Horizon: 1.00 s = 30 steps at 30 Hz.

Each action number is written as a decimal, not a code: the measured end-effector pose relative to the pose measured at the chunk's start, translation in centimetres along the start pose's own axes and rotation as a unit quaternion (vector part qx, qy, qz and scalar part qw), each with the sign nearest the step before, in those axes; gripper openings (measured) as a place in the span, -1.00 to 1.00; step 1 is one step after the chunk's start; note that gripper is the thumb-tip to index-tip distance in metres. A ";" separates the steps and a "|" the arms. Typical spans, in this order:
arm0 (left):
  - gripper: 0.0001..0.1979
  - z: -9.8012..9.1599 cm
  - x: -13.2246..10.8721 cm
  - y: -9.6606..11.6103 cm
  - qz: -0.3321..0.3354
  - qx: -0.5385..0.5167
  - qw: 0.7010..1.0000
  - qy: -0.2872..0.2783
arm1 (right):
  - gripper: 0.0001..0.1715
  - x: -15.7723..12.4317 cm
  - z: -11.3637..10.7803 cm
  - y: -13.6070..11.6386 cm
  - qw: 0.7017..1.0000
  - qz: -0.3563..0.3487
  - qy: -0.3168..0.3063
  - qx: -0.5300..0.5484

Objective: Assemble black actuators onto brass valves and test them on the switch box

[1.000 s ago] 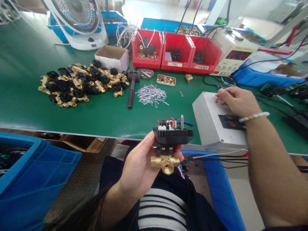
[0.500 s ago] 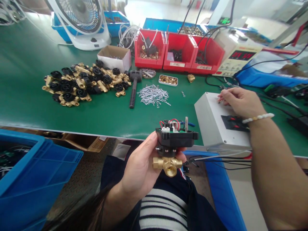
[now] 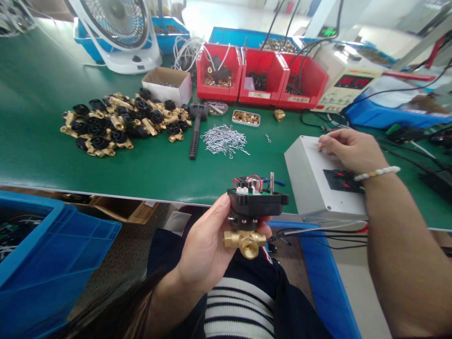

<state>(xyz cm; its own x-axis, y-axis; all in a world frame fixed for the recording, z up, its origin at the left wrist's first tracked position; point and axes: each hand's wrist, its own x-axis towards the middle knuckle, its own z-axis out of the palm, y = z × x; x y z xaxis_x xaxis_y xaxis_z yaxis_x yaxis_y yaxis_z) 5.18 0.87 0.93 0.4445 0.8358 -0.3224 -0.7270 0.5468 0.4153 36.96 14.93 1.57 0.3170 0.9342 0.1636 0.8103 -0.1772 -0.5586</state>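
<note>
My left hand (image 3: pixel 208 240) is closed around a motorized valve (image 3: pixel 257 203), held upright over my lap in front of the table edge. Its brass three-port body (image 3: pixel 245 239) points down. On top, the black housing is uncovered, showing a green circuit board, red and blue wires and an upright metal shaft (image 3: pixel 271 181). My right hand (image 3: pixel 348 146) rests on the sloped top of a grey control box (image 3: pixel 307 181), thumb and fingertips pinched at a small metal toggle switch (image 3: pixel 320 149), mostly hidden by them. Below that wrist, a black panel with red parts (image 3: pixel 341 180) is partly covered.
Brass valves with black tops (image 3: pixel 118 122) are heaped at left, beside a black mallet (image 3: pixel 195 136). Metal clips (image 3: pixel 225 140) and a tray of brass pieces (image 3: pixel 246 117) lie mid-table. Behind stand red bins (image 3: pixel 263 96), a fan (image 3: pixel 136 61) and a power supply (image 3: pixel 348 89).
Both hands hold nearly the same positions; the whole view has shifted very slightly. The red digits on the power supply's display look different.
</note>
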 end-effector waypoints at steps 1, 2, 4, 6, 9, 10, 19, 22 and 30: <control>-0.58 0.0 0.0 0.0 0.001 0.000 1.000 0.000 | -0.84 0.0 0.0 0.0 1.000 0.000 0.000 0.001; -0.58 0.0 0.0 0.0 0.002 0.000 1.000 0.001 | -0.84 0.0 0.0 0.0 1.000 0.000 0.000 0.002; -0.58 0.1 -0.1 0.0 0.000 0.000 1.000 0.002 | -0.83 0.1 0.0 0.1 1.000 -0.002 0.001 0.003; -0.58 0.1 -0.1 -0.1 -0.003 -0.005 1.000 0.005 | -0.79 0.1 0.0 0.2 1.000 -0.006 0.001 0.004; -0.57 0.0 -0.1 -0.1 -0.002 -0.011 1.000 0.005 | -0.76 0.1 0.1 0.3 1.000 -0.009 0.001 0.006; -0.56 0.0 -0.1 -0.1 -0.002 -0.013 1.000 0.004 | -0.77 0.1 0.1 0.2 1.000 -0.008 0.001 0.007; -0.53 -0.1 0.0 -0.1 0.004 -0.023 1.000 -0.006 | -0.85 0.0 0.1 0.0 1.000 0.010 0.002 0.003; -0.52 -0.1 0.1 -0.2 0.009 -0.023 1.000 -0.014 | -0.85 0.0 0.1 0.1 1.000 0.007 0.003 0.004; -0.51 -0.2 0.2 -0.2 0.015 -0.022 0.999 -0.018 | -0.84 -0.2 0.2 0.0 1.000 0.005 0.007 0.012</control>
<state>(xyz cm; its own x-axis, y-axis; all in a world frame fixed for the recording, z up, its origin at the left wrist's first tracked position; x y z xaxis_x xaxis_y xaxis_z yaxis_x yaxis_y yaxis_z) 5.31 0.90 0.67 0.4399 0.8536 -0.2790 -0.7621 0.5192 0.3869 36.74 14.78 1.39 0.3309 0.9284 0.1689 0.7951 -0.1779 -0.5798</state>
